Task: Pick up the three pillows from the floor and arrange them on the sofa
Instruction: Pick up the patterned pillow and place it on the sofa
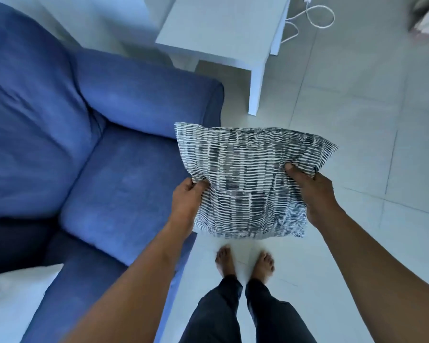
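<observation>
- The striped pillow point(248, 179) hangs in the air over the floor point(357, 169), just beside the sofa point(109, 169) arm.
- Left hand point(187, 201) and right hand point(307, 191) each pinch a side edge, fabric bunched in the fingers.
- I'd swing it left onto the seat, clearing the arm.
- A white pillow point(13, 298) already sits on the sofa; the white bench point(221, 28) and cable point(315, 18) are well apart.

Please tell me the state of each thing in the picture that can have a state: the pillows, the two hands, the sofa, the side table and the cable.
patterned pillow: lifted off the floor, held by both side edges
left hand: closed on the pillow's left edge
right hand: closed on its right edge
sofa: nearest seat bare
white pillow: lying on the sofa
side table: upright
cable: loose on the floor
</observation>
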Demonstrator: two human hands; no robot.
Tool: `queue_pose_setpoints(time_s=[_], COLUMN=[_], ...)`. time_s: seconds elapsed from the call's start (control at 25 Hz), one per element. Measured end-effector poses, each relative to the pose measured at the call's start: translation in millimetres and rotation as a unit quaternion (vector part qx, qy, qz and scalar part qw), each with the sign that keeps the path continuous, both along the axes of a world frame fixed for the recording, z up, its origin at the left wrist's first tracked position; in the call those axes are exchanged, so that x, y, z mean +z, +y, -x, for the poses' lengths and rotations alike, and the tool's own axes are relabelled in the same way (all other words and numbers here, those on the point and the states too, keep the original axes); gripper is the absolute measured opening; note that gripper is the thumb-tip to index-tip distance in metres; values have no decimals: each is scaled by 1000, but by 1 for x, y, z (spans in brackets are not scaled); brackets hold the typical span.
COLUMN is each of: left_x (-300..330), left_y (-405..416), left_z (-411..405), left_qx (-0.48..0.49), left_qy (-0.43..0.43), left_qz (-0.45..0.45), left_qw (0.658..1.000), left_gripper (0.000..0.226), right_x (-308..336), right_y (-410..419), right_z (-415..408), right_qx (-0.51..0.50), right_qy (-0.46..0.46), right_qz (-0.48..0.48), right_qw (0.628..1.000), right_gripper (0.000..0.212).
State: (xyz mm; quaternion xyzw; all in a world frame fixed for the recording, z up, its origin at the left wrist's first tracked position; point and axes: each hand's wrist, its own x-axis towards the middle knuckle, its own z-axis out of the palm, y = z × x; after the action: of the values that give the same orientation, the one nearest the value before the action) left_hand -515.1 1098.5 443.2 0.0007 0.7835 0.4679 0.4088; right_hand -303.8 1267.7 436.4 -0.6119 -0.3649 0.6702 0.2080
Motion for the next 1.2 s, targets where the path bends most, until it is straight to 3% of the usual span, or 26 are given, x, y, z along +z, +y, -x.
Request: queue_pose_setpoints(time_s=[0.24,0.52,0.72,0.88,1.04,1.2], left_x=[56,72,65,62,65,72], left_y=[-54,-110,-148,-182,-212,-236], left_z=[28,88,143,192,243,277], left_qx=[102,207,275,323,340,385], left_qy=[35,55,53,41,63,77], left_qz=[-43,-63,-65,-57,-39,-36], left_qw=[993,975,958,944,937,919], left_gripper=[18,20,16,22,20,32], right_x=[60,82,79,80,84,79], right_y=[-9,-31,-49,-68,-92,-109], right_z=[58,163,250,332,403,467], right_qx=[105,227,307,370,410,457], right_qy=[26,42,27,18,55,65], right_qz=[-45,-67,-78,-81,-87,-71], right_qw=[993,971,948,925,906,885], right_gripper=[23,19,37,19,13,13])
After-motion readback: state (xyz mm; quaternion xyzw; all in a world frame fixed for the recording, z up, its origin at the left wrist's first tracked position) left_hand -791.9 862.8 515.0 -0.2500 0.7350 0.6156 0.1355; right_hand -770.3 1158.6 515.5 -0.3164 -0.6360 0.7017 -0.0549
